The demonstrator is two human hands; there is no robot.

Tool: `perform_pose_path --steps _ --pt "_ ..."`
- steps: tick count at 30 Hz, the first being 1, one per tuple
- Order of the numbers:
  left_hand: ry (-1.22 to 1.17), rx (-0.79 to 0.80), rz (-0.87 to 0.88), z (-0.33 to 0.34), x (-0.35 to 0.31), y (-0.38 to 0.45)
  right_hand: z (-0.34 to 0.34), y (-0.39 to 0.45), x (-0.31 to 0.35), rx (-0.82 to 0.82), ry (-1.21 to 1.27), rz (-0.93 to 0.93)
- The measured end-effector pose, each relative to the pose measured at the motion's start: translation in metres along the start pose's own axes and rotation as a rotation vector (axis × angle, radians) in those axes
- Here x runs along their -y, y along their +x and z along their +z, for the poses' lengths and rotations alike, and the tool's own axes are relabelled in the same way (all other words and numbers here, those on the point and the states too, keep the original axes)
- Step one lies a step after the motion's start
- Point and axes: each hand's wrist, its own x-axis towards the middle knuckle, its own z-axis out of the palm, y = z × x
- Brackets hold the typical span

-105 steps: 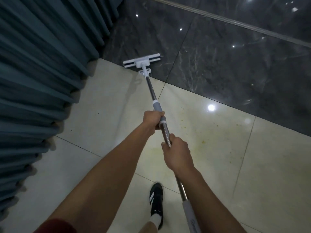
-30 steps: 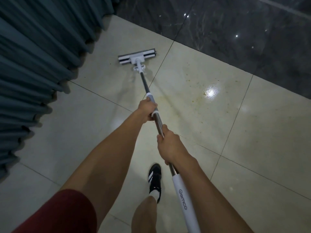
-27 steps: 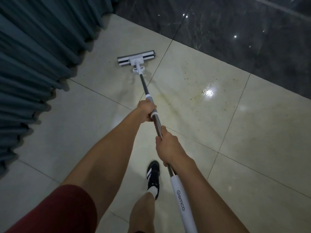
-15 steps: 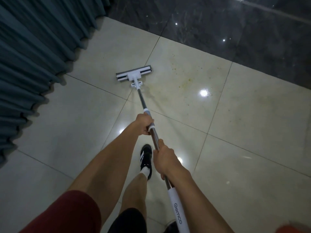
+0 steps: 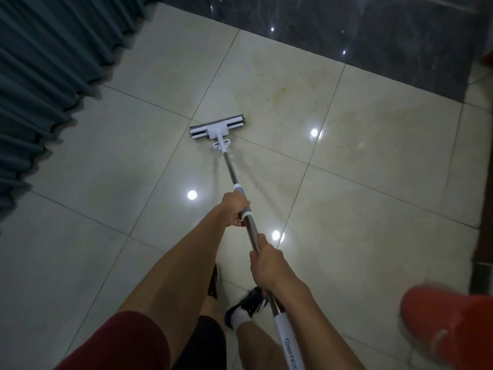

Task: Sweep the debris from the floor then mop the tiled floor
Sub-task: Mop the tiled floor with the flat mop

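A flat mop with a white and grey head [image 5: 217, 128] lies pressed on the cream tiled floor [image 5: 360, 204] where several tiles meet. Its metal pole [image 5: 232, 172] runs back toward me. My left hand [image 5: 234, 209] grips the pole at the grey collar. My right hand [image 5: 266, 265] grips it lower down, just above the white handle sleeve [image 5: 289, 343]. Yellowish stains and small specks [image 5: 282, 89] mark the tile beyond the mop head.
A pleated teal curtain [image 5: 53, 62] hangs along the left. A dark polished marble strip [image 5: 373, 30] borders the tiles at the top. A blurred red object [image 5: 448, 324] sits at the lower right by a dark wooden post [image 5: 482, 209]. My feet in black shoes [image 5: 248, 305] stand below.
The mop head has been drawn back toward me, from the dark marble edge across the cream tiles. I have stepped backward, and a red object has come into view at the lower right.
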Motion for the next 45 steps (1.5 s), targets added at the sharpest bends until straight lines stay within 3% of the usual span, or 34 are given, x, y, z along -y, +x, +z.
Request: perform_pose_path --steps 13,21,31,37,45 --pt "0.077 0.066 -0.017 0.006 0.179 -0.083 0.132 -0.149 -0.079 -0.033 0.089 0.105" --pt "0.141 0.116 0.030 0.037 0.289 -0.140 0.192 -0.232 -0.160 -0.063 0.128 0.131" --pt "0.077 -0.041 0.166 0.113 0.416 -0.206 0.226 -0.343 -0.269 -0.153 0.196 0.079" --pt "0.138 0.013 0.136 0.137 0.445 -0.213 0.231 -0.367 -0.290 -0.160 0.245 0.120" --pt "0.087 -0.006 0.133 0.121 0.399 -0.173 0.217 -0.313 -0.254 -0.206 0.242 0.143"
